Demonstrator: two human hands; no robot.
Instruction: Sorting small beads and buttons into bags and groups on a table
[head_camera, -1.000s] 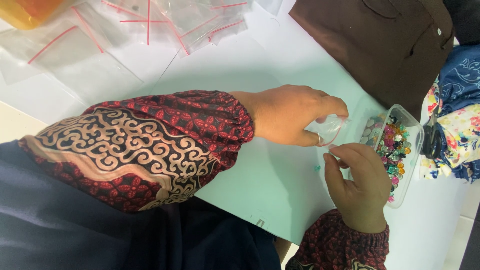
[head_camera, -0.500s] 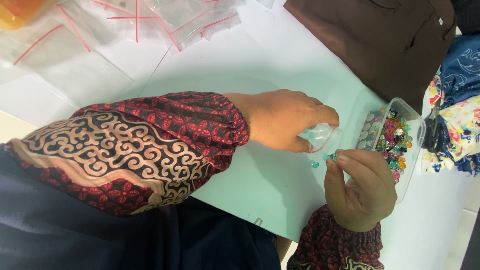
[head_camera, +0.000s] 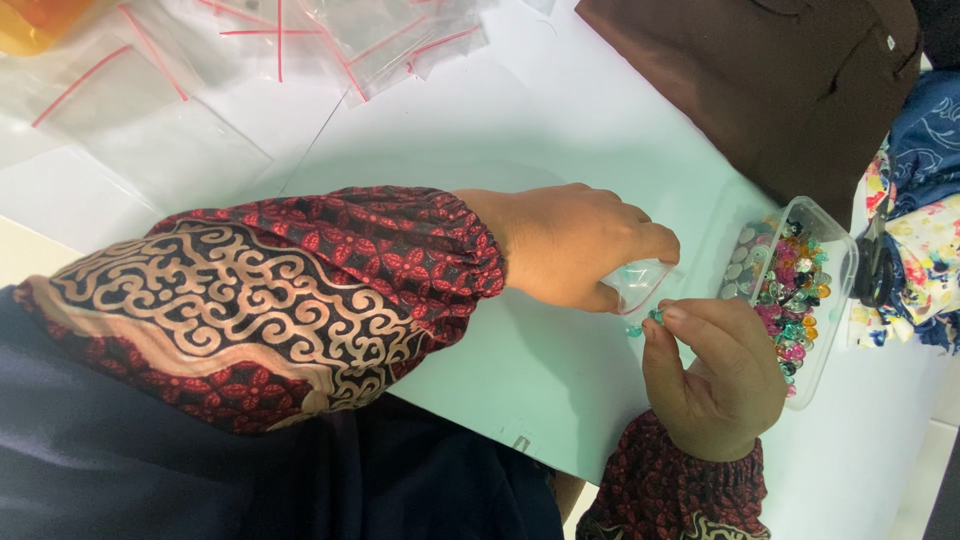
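Along the far left edge of the white table (head_camera: 560, 110) lies a loose spread of clear zip bags (head_camera: 300, 30) with red seal strips; they overlap too much to count. An orange container (head_camera: 35, 18) shows at the far left corner. Between those bags and the arms the tabletop is bare white, with a pale green sheet (head_camera: 520, 370) beneath the hands, running to the near edge.

The left hand (head_camera: 575, 245), in a red patterned sleeve (head_camera: 300, 290), reaches across the middle, fingers pinched closed on one small clear bag (head_camera: 640, 282), holding its mouth open just above the sheet. Just beside it, the right hand (head_camera: 715, 375) is curled, thumb and forefinger pinching a small teal gem (head_camera: 655, 316) at the bag's mouth; a second teal gem (head_camera: 634, 330) lies on the sheet below.

Right of the hands stands one clear plastic tray (head_camera: 835, 290) of mixed coloured gems near the right edge. Brown cloth (head_camera: 770, 80) covers the far right corner, floral fabric (head_camera: 925, 220) beyond it.
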